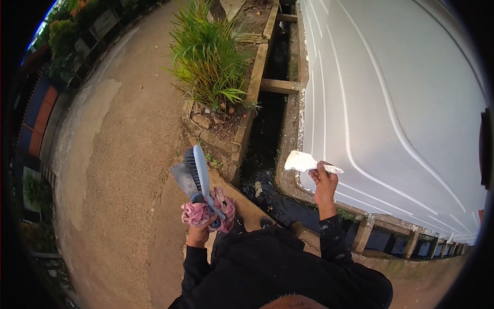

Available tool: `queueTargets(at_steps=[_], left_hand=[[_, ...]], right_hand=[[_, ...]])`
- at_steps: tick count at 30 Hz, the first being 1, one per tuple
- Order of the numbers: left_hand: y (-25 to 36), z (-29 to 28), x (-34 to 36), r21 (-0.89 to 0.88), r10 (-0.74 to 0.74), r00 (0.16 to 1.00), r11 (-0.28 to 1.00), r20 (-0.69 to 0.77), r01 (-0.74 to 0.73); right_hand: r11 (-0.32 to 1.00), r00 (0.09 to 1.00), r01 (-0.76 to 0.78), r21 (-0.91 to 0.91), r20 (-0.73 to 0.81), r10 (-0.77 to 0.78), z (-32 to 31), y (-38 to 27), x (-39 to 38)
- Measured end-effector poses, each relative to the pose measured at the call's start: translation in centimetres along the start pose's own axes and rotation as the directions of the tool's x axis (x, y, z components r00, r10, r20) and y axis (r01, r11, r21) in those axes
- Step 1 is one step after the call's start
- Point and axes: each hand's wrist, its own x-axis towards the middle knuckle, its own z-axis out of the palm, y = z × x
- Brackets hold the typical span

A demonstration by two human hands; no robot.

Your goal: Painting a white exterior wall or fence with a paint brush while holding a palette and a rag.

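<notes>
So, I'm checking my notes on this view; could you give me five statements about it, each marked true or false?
1. The left hand holds a pink cloth. True.
2. The right hand holds nothing. False: it holds a flat white tool.
3. The bristled brush has a light blue handle. True.
4. The leafy plant stands right of the channel. False: the plant is left of it.
5. The wall is pale. True.
</notes>
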Motion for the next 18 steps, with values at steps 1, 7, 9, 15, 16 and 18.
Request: queueTargets(at_steps=[1, 7, 9, 15, 16, 18], left_hand=[[1.1, 0.1, 1.9, 0.004, -0.01, 1.0, 1.0, 0.013, 0.01], [4.6, -3.2, 16.0, 0.104, 0.014, 0.989, 0.994, 0.149, -0.03], [6.1, -3.3, 20.3, 0.2, -0.022, 0.984, 0.98, 0.176, -0.014], [10.7, 2.0, 29.4, 0.226, 0.004, 0.936, 0.97, 0.353, -0.089], [10.5, 2.8, 30.6, 0.24, -0.005, 0.935, 0.967, 0.355, -0.085], [8.6, 3.6, 33.5, 0.237, 0.022, 0.926, 0.964, 0.377, -0.119]], right_hand=[[1.0, 1.0, 0.021, -0.005, -0.021, -0.021, 0.7, 0.0, 0.4], [0.992, 0.977, 0.127, 0.006, -0.173, -0.124, 4.3, 1.2, 2.7], [0.986, 0.944, 0.158, 0.053, -0.301, -0.135, 4.8, 2.0, 1.9], [0.976, 0.862, 0.213, 0.049, -0.479, -0.164, 8.6, 2.1, 3.0], [0.975, 0.858, 0.217, 0.052, -0.486, -0.165, 9.1, 2.0, 3.9], [0.971, 0.86, 0.231, 0.058, -0.479, -0.176, 10.3, 2.0, 6.5]])
